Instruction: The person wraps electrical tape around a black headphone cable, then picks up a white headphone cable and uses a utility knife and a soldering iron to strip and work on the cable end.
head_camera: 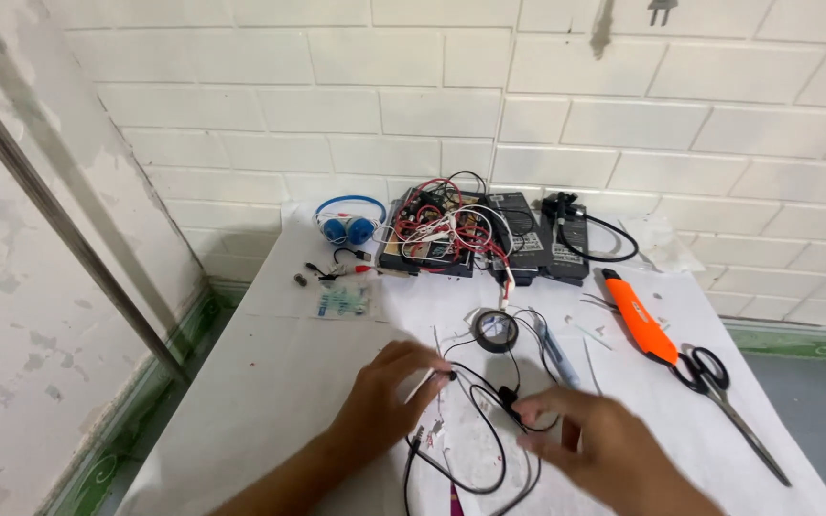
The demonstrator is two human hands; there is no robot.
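While the left hand (389, 397) pinches the thin black cable (475, 397) near the tape roll (495, 330), the right hand (597, 441) grips its inline piece; keeping the cable taut above the table (270, 382) seems wise.

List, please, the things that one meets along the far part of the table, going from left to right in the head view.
Blue and white headphones → open black circuit board with tangled red and white wires → flat black power adapter → second black adapter with a looped black cable → orange utility knife → black-handled scissors.
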